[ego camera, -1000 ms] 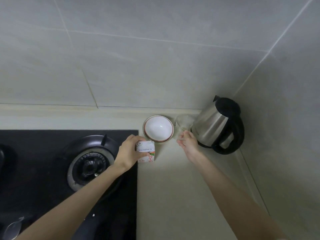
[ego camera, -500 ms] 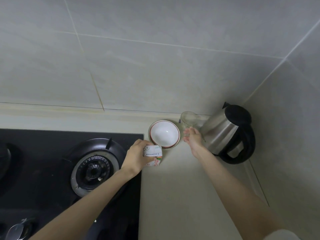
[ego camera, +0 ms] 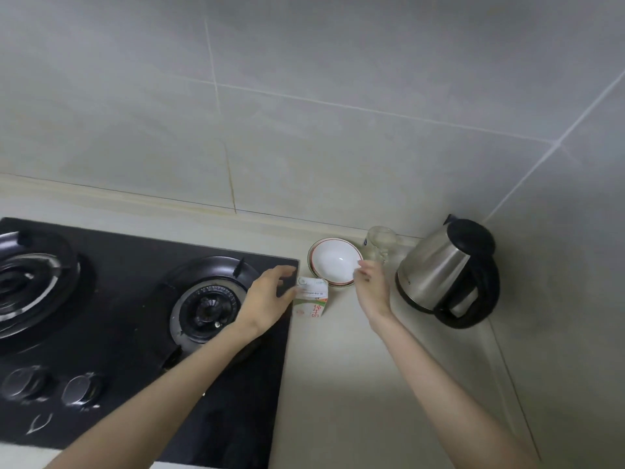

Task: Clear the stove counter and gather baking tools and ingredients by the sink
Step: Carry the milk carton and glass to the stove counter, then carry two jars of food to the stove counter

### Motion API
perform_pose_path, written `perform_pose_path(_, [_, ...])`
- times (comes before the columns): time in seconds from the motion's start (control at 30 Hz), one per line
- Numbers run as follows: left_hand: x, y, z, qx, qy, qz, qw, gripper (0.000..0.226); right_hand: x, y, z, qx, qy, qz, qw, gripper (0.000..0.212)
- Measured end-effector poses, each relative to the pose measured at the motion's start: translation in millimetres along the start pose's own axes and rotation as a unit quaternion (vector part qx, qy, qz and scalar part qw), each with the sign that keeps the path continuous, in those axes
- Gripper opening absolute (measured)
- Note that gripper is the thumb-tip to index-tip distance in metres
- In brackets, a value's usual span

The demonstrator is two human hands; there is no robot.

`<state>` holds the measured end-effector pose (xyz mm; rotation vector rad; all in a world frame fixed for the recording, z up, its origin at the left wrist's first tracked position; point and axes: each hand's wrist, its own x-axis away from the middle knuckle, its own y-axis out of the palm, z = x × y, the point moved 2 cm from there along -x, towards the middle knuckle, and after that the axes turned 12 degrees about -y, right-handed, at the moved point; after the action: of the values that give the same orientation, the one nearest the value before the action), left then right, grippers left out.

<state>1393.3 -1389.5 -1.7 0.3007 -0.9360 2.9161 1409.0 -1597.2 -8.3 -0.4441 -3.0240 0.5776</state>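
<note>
1. Cream-coloured stone makes the counter [ego camera: 338, 384], which fills the right half of the head view. It meets a wall [ego camera: 304, 113] of pale tiles at the back and on the right.
2. On the left part lies a black glass stove [ego camera: 128, 340], with two round burners [ego camera: 208, 299] and two knobs [ego camera: 81, 389] near its front edge.
3. A small white carton [ego camera: 311, 301] with red letters stands upright on the counter, just beside the right edge of the stove.
4. My left hand [ego camera: 270, 296] is at the left side of the carton, over the corner of the stove. Its fingers are spread in a wide curve and hold nothing. The thumb tip is at the edge of the carton, but I cannot tell if it touches.
5. A white bowl [ego camera: 333, 262] with a red-brown rim stands behind the carton, close to the wall.
6. My right hand [ego camera: 372, 286] reaches to the right rim of the bowl. The fingers are bent and close together there, but they are blurred, so I cannot tell whether they pinch the rim or only touch it.
7. A clear glass [ego camera: 380, 242] stands beyond this hand, between the bowl and the kettle [ego camera: 443, 275].
8. The kettle, steel with a black lid and handle, stands in the corner, apart from my right hand.
</note>
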Motion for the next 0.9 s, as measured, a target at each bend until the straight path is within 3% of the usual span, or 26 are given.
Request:
perform_pose_path(0.17, [34.8, -49.8, -2.9, 0.052, -0.003, 0.083, 0.995, 0.037, 25.7, 30.7, -74.0, -0.049, -0.104, -0.163, 0.980, 0.014])
perform_pose_path(0.43, [127.0, -163.8, -49.0, 0.096, -0.052, 0.242, 0.964, 0.034, 93.3, 119.6, -148.5, -0.045, -0.165, -0.344, 0.923, 0.017])
perform_pose_path(0.6, [218.8, -228.3, -105.0, 0.126, -0.125, 0.329, 0.927, 0.031, 168.9, 194.1, -183.4, -0.014, -0.211, -0.459, 0.863, 0.013])
perform_pose_path(0.9, [409.2, -318.1, -226.8, 0.140, -0.236, 0.440, 0.855, 0.030, 352.1, 329.3, -241.5, -0.007, -0.273, -0.586, 0.763, 0.017])
